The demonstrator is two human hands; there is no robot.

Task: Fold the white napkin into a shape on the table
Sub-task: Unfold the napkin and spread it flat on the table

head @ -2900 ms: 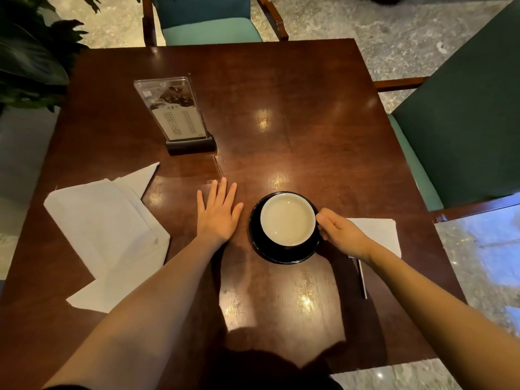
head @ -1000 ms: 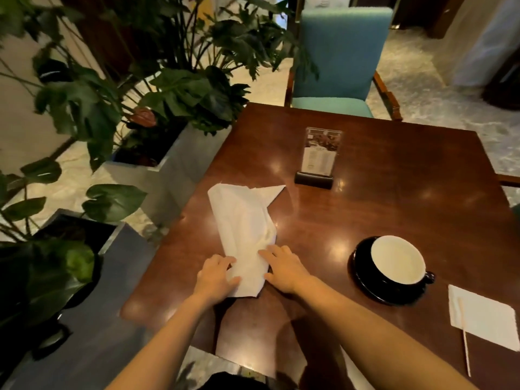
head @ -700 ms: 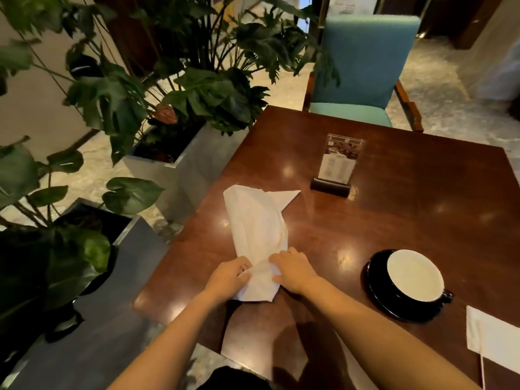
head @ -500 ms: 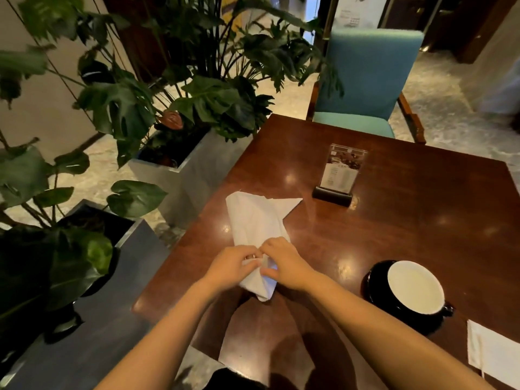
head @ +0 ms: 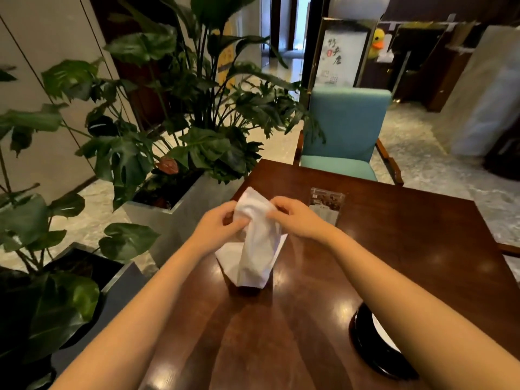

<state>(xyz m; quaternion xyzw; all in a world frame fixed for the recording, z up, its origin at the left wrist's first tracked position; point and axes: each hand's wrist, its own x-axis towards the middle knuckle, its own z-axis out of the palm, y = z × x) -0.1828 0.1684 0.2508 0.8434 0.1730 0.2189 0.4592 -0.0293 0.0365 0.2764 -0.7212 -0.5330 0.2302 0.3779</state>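
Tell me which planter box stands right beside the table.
The light grey planter, holding the tall plant, stands against the table edge; the dark planter sits nearer the camera, lower left.

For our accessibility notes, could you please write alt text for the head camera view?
Both hands, left hand and right hand, pinch the top of a white napkin, lifting it so its lower end touches a dark wooden table. A menu stand, teal chair and potted plants lie beyond.

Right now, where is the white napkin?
In the head view, the white napkin hangs between the left hand and right hand, near the table's left edge, in front of the menu stand.
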